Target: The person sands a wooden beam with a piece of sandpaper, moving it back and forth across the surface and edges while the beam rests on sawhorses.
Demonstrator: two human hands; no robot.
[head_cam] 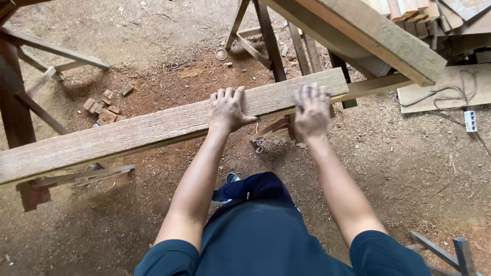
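Observation:
A long rough wooden plank [138, 130] runs across the view from the lower left to the upper right, held above the sawdust-covered ground. My left hand [228, 109] grips its near edge, fingers curled over the top face. My right hand [312, 110] rests flat on the plank near its right end, fingers spread and blurred. Both arms reach forward from my dark blue sleeves.
A second thick plank [378, 36] lies across a wooden trestle [266, 41] at the upper right. Small wood offcuts [105, 107] lie on the ground at left. A white power strip [470, 120] with cable sits at right. Stacked boards [409, 13] are behind.

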